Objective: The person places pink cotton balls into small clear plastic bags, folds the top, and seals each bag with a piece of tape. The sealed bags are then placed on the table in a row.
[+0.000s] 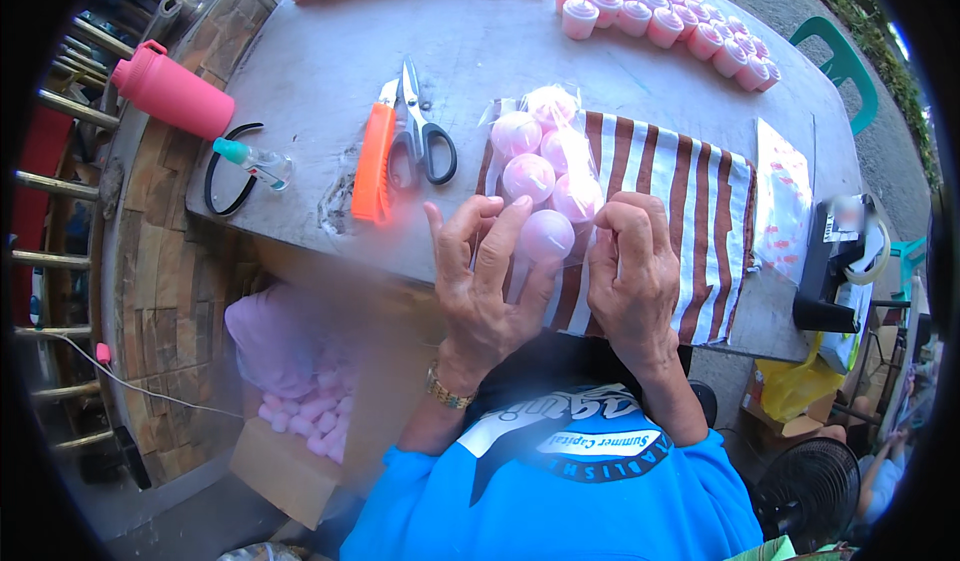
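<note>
A clear plastic bag [578, 151] holding several round pink pieces lies on a brown-and-white striped cloth [690, 231] in front of me. The nearest pink piece [547, 237] sits at the bag's near end, between my hands. My left hand [487, 279] has its fingers curved over the bag's left edge, its thumb beside that piece and its little finger raised. On the other side, my right hand [634, 276] has curled fingers pinching the bag's right edge. The fingertips partly hide the bag's rim.
Orange cutter [374, 163] and black-handled scissors [422, 136] lie left of the cloth. A small spray bottle [256, 164] and pink tumbler [175, 91] are farther left. Lidded pink cups [665, 28] stand at the back; a tape dispenser [832, 261] is right. An open carton [300, 461] sits below.
</note>
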